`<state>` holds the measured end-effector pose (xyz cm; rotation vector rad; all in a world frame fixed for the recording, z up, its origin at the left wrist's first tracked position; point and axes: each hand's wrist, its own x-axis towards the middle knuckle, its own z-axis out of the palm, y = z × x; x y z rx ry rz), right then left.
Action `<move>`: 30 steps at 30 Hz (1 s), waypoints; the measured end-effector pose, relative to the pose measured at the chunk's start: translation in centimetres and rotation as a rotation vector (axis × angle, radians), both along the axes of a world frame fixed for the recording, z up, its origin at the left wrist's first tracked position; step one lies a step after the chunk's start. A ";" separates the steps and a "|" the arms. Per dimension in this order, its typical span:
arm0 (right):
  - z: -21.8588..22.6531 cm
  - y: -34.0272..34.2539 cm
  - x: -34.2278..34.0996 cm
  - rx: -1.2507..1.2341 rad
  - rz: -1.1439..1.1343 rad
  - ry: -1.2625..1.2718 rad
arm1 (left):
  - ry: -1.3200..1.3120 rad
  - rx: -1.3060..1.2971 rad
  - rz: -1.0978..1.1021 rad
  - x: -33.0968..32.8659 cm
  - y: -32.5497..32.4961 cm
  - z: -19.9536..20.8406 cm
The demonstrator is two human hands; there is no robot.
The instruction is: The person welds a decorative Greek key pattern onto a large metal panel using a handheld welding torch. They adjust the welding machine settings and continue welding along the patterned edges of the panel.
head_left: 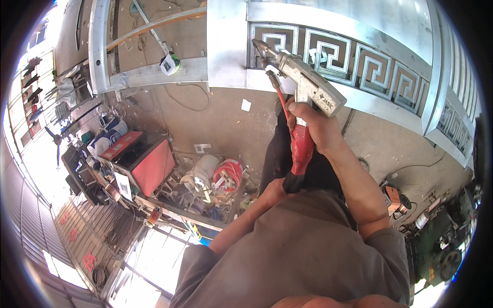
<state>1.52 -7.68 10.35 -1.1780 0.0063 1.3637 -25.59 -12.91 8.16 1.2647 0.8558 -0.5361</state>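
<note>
A handheld welding gun (312, 82), with a grey metal body, a narrow nozzle and a red handle, is held up in front of me, its nozzle toward the upper left. My right hand (319, 127) is wrapped round the handle just below the body. Lower down, near my shirt, my left hand (273, 193) closes on the gun's black lower end; its fingers are partly hidden. An orange-red tube (281, 96) runs beside the handle up to the nozzle. Behind the nozzle lies a silvery metal frame (227, 51) with square spiral inserts (328, 54); contact cannot be told.
A tape measure (170, 64) rests on the frame's left part. At left stands a red and black machine (153, 163), with a white bucket (206, 167) and a red bucket (229, 171) of scraps beside it. Cables cross the floor; dark machinery (441, 256) stands at right.
</note>
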 end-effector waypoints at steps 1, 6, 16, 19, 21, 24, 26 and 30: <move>0.0 0.1 0.0 0.011 -0.012 -0.003 | 0.010 0.023 -0.033 0.1 0.3 0.1; -0.1 0.6 0.0 0.012 -0.045 -0.033 | 0.020 0.086 -0.055 0.3 1.2 0.7; -0.2 1.3 0.6 -0.035 -0.048 0.016 | 0.036 0.111 -0.098 0.6 1.8 0.2; -0.3 1.6 0.6 -0.016 -0.063 0.014 | 0.052 0.094 -0.094 0.9 2.1 0.7; -0.3 1.7 0.6 -0.003 -0.077 0.012 | 0.060 0.062 -0.062 1.2 2.4 1.0; -0.4 1.9 0.7 -0.006 -0.080 0.002 | 0.059 0.057 -0.049 1.7 2.7 1.3; -0.4 2.0 0.9 -0.009 -0.066 0.001 | 0.066 0.057 -0.051 2.0 3.0 1.5; -0.2 2.1 1.0 0.003 -0.072 -0.035 | 0.098 0.032 -0.081 2.1 3.2 1.8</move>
